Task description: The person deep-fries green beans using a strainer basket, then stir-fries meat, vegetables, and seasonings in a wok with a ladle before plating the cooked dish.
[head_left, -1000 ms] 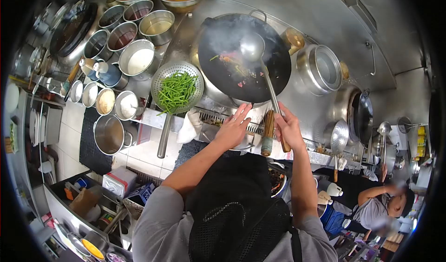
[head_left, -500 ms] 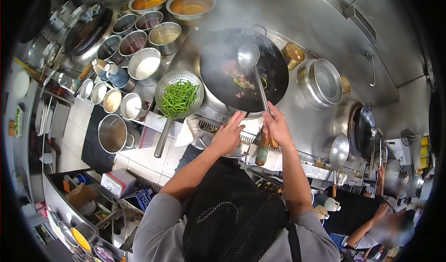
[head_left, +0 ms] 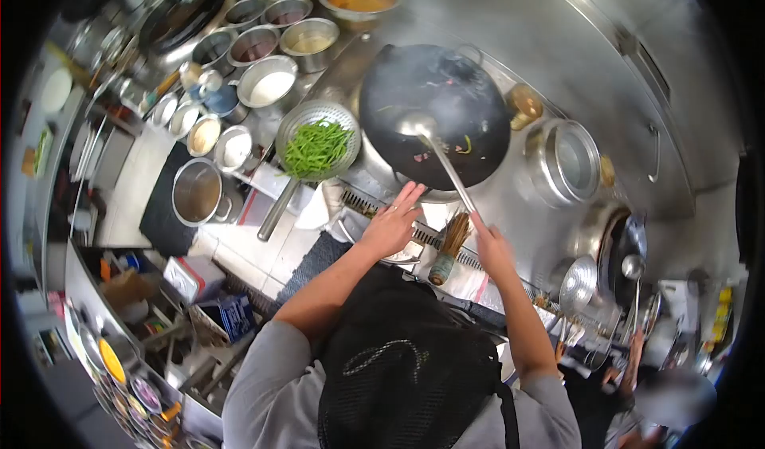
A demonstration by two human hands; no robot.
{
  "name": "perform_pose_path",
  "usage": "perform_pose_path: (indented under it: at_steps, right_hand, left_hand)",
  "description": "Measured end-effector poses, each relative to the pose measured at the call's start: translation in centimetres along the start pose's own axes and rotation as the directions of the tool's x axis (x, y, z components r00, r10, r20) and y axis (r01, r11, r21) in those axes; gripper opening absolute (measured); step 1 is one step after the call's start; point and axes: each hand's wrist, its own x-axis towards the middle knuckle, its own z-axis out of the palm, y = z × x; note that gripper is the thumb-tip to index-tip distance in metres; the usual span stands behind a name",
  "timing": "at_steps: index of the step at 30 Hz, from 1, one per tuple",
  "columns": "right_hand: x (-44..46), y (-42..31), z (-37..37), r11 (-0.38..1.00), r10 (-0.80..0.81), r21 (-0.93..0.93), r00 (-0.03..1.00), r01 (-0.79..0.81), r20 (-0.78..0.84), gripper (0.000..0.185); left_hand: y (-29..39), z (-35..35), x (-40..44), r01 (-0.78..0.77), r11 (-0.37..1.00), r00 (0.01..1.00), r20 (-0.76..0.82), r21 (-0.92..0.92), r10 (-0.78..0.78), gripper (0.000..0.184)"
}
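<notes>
While the right hand [head_left: 494, 254] is closed around the handle of the ladle [head_left: 448, 168], with one finger stretched along it, the ladle's bowl is low inside the wok [head_left: 486, 122], toward its near side. The wok sits at the middle of the counter [head_left: 550, 238], and thin steam is over it. A few pink and green scraps [head_left: 419, 158] lie on its dark wall near the bowl. The left hand [head_left: 390, 230] grips nothing that I can see; its fingers are straight, and their tips are just beside the near rim, but whether they touch it I cannot tell.

To work well here, I would hold the ladle firmly and draw its bowl closely along the wall, so that scraps do not stay and burn. I judge the rim hot, so bare fingertips should be careful. At the counter's front edge, the bamboo brush [head_left: 450, 248] lies between both hands. On the left, green beans [head_left: 319, 148] fill the strainer [head_left: 319, 109], whose handle reaches past that edge.
</notes>
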Motion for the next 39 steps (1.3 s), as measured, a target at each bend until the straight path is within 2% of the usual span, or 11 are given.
perform_pose_path:
  at_steps: [4,6,11,14,17,24,26,28,31,33,39]
  right_hand:
    - [-4.7,1.7,-9.3,0.994,0.059,-0.095,0.996,-0.052,0.068,0.057]
    - [-6.4,3.3,-13.6,0.983,-0.174,0.055,0.985,0.174,-0.011,0.064]
    - [-4.8,7.1,-15.9,0.868,-0.339,0.478,0.865,0.135,0.369,0.058]
    - [-1.9,3.3,-10.9,0.990,-0.143,0.028,0.955,0.140,0.259,0.064]
    - [3.5,2.4,-7.1,0.992,0.073,0.087,0.985,-0.087,0.156,0.064]
    - [13.2,8.5,-0.4,0.858,-0.513,-0.190,0.808,0.477,-0.291,0.062]
    - [5.4,3.0,-5.5,0.836,-0.136,0.547,0.981,0.040,0.136,0.063]
    - [2.9,2.7,-7.1,0.599,-0.122,0.783,0.949,-0.164,0.292,0.061]
    - [-0.5,0.0,-8.4,0.508,0.003,0.799,0.929,-0.321,0.371,0.063]
    - [0.5,0.9,-6.5,0.591,0.023,0.747,0.932,-0.305,0.362,0.063]
    - [7.2,2.1,-2.3,0.937,0.061,0.349,0.993,-0.021,-0.103,0.061]
  left_hand:
    - [-1.3,3.1,0.0,0.166,0.915,0.979,-0.048,-0.369,-0.197,0.056]
    - [-1.0,3.0,-0.3,0.136,0.887,0.976,-0.093,-0.442,-0.196,0.056]
    - [-1.3,4.4,-0.3,0.072,0.997,0.990,-0.118,-0.019,-0.074,0.033]
    - [0.5,5.3,0.2,0.098,0.994,0.986,-0.134,-0.039,-0.102,0.035]
    - [0.9,5.4,-0.6,0.197,0.980,0.961,-0.206,0.041,-0.185,0.041]
    - [2.5,3.5,-2.2,0.203,0.979,0.973,-0.120,0.027,-0.199,0.044]
    - [2.4,3.0,-1.8,0.164,0.984,0.976,-0.154,0.064,-0.153,0.047]
    - [0.1,6.8,-0.3,0.081,0.955,0.913,-0.363,-0.285,-0.185,0.056]
    - [1.1,5.7,-0.4,0.163,0.899,0.895,-0.322,-0.407,-0.309,0.064]
    - [0.9,5.7,-0.2,0.179,0.980,0.943,-0.272,-0.081,-0.195,0.048]
    - [2.0,2.4,-0.8,0.161,0.983,0.971,-0.162,-0.085,-0.173,0.035]
